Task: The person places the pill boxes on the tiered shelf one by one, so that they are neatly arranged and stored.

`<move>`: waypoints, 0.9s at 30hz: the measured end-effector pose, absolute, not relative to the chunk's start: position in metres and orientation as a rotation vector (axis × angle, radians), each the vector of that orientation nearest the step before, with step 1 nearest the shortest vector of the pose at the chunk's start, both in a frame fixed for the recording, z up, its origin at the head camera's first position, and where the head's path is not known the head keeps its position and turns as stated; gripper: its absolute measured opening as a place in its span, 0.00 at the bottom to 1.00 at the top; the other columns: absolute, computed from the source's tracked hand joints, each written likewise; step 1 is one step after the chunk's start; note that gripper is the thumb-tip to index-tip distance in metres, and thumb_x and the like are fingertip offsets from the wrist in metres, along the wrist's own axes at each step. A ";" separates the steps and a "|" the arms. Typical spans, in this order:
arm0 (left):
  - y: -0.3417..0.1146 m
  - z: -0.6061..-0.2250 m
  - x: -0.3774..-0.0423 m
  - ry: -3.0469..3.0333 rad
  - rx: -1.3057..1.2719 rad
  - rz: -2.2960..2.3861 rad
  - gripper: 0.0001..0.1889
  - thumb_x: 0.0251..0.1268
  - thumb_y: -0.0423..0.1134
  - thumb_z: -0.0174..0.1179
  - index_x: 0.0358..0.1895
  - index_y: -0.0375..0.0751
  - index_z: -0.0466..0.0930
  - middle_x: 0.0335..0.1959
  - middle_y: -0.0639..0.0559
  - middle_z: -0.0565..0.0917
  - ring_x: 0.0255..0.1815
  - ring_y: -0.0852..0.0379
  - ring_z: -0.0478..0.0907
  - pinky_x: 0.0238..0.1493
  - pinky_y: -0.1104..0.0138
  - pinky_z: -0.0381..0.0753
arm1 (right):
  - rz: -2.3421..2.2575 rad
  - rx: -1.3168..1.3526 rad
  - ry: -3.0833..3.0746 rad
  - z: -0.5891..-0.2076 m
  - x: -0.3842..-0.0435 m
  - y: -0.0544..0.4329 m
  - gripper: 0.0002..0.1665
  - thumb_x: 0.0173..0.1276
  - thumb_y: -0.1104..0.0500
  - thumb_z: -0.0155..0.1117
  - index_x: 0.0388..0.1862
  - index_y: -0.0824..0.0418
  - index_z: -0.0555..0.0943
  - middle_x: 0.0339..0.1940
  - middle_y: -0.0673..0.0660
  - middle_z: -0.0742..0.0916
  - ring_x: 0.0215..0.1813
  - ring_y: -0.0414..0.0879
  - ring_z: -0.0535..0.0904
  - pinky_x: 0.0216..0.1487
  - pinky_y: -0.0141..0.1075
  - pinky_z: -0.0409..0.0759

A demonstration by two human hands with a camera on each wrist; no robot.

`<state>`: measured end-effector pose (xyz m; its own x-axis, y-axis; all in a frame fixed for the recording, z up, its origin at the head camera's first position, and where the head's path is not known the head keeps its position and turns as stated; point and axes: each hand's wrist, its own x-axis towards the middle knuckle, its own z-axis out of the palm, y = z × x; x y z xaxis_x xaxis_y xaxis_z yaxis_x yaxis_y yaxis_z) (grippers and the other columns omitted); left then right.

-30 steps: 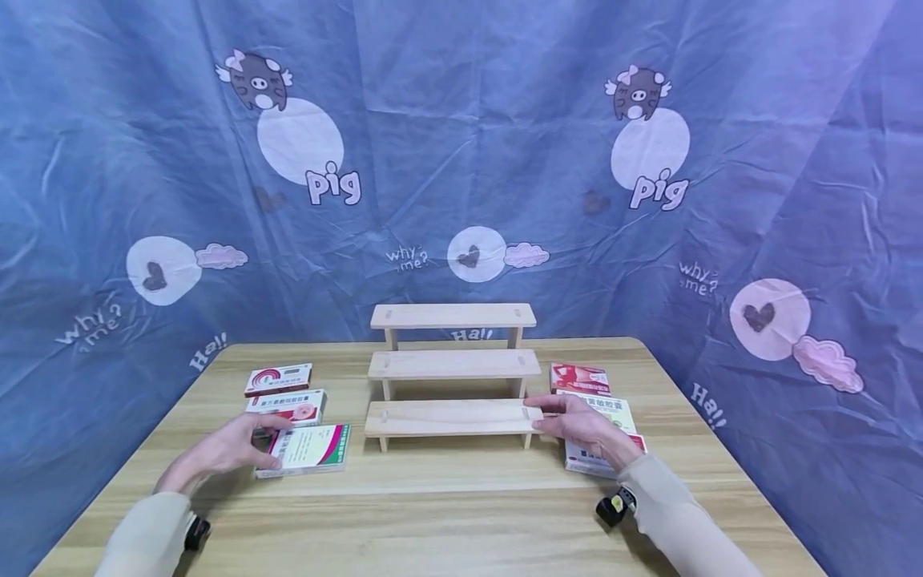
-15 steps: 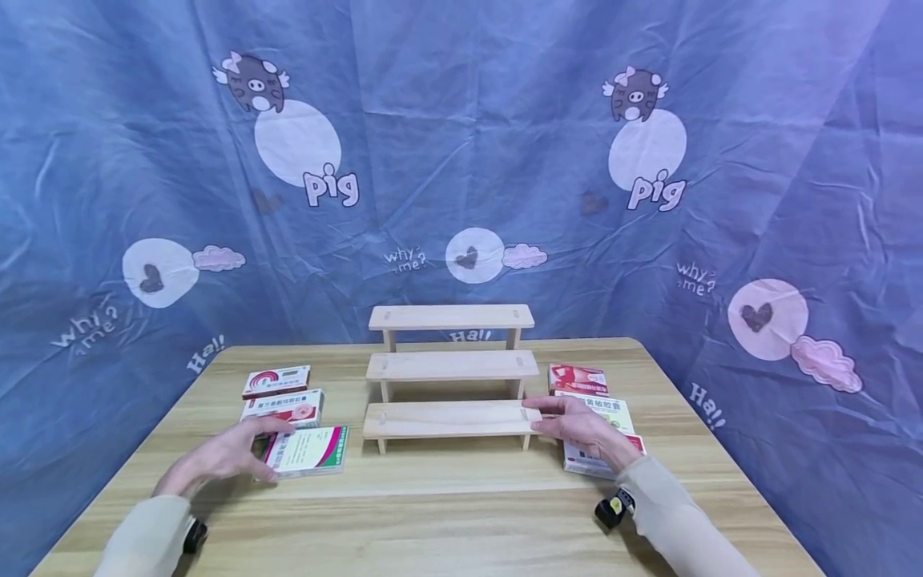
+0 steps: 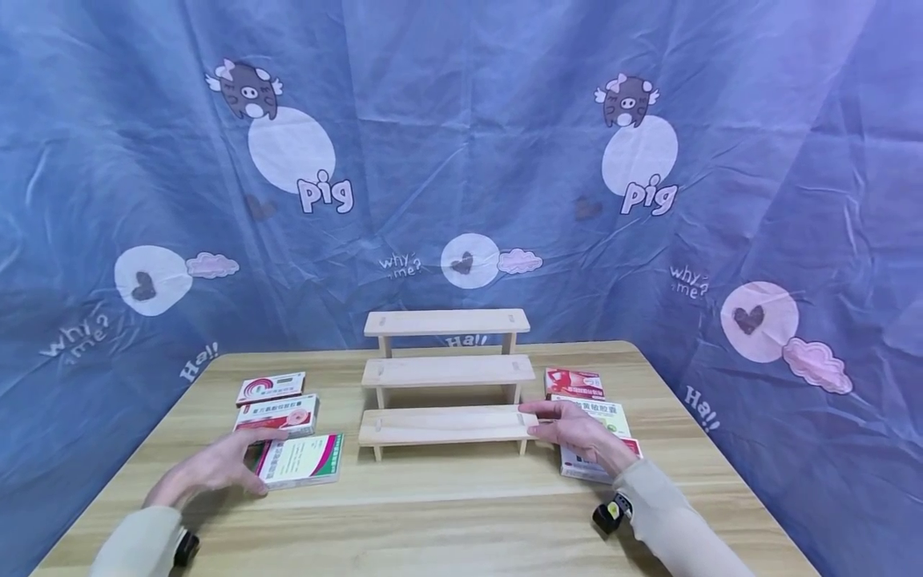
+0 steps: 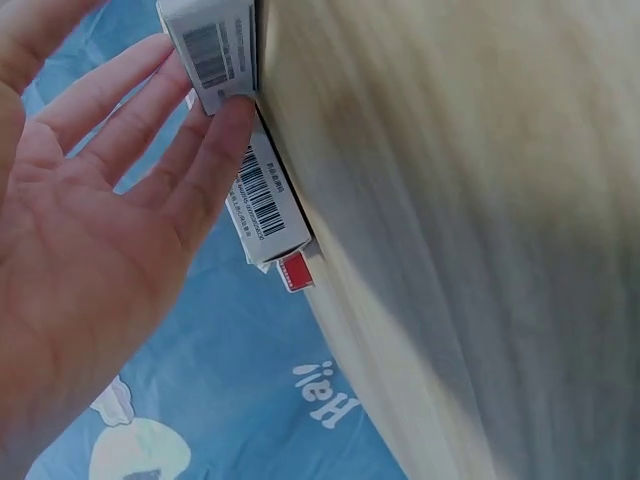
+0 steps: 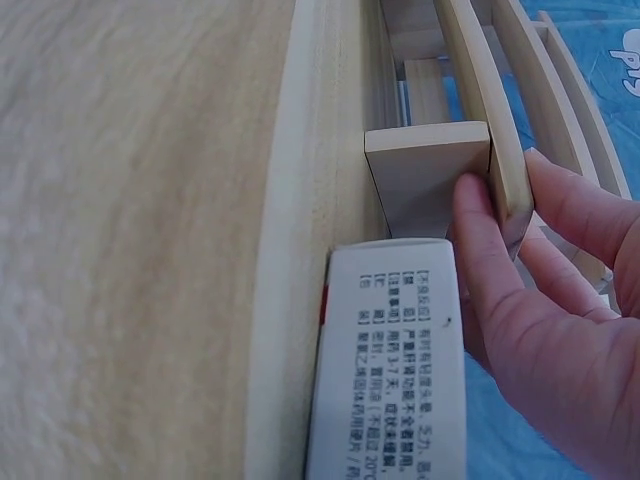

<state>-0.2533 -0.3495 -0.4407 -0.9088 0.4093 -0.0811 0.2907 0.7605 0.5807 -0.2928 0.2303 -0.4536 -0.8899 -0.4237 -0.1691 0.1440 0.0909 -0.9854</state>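
My left hand (image 3: pixel 211 470) is beside the left end of a white, green and magenta medicine box (image 3: pixel 301 458), its fingers spread and loose. In the left wrist view, the fingers lie close to the end of that box (image 4: pixel 212 50); whether they touch it is hard to tell. My right hand (image 3: pixel 577 430) pinches the right end of the lowest step of a three-step wooden display stand (image 3: pixel 443 423). In the right wrist view, thumb and fingers lie on both sides of the board (image 5: pixel 505 160).
Behind the left hand lie a white box with a pink round picture (image 3: pixel 276 414) and a white-and-red box (image 3: pixel 270 388). On the right are a red box (image 3: pixel 574 383), a white box (image 3: pixel 606 415) and a partly hidden box (image 3: pixel 581 465). Blue curtain (image 3: pixel 461 160) stands behind the table (image 3: pixel 404 521).
My left hand has slid slightly left off the green and magenta box, its fingers looser. My right hand keeps its hold on the stand. The head view has shifted a little.
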 end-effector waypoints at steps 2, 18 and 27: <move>-0.350 -0.440 -0.251 2.764 0.535 0.860 0.46 0.29 0.38 0.80 0.64 0.39 0.75 0.62 0.35 0.74 0.57 0.42 0.69 0.56 0.55 0.72 | -1.857 -0.264 1.957 -0.454 -0.292 0.229 0.31 0.65 0.71 0.63 0.68 0.72 0.69 0.52 0.59 0.85 0.49 0.45 0.84 0.55 0.38 0.84; -0.351 -0.411 -0.256 2.794 0.644 1.150 0.41 0.44 0.39 0.76 0.66 0.36 0.71 0.57 0.39 0.76 0.47 0.68 0.71 0.48 0.73 0.74 | -1.850 -0.275 1.968 -0.454 -0.293 0.231 0.32 0.66 0.70 0.62 0.68 0.73 0.68 0.52 0.59 0.85 0.50 0.46 0.84 0.57 0.39 0.83; -0.345 -0.396 -0.261 2.817 0.548 1.350 0.33 0.54 0.38 0.71 0.65 0.38 0.72 0.61 0.38 0.72 0.45 0.64 0.74 0.43 0.74 0.76 | -1.843 -0.254 1.999 -0.453 -0.291 0.231 0.32 0.66 0.69 0.63 0.68 0.72 0.69 0.55 0.61 0.83 0.50 0.45 0.83 0.56 0.37 0.83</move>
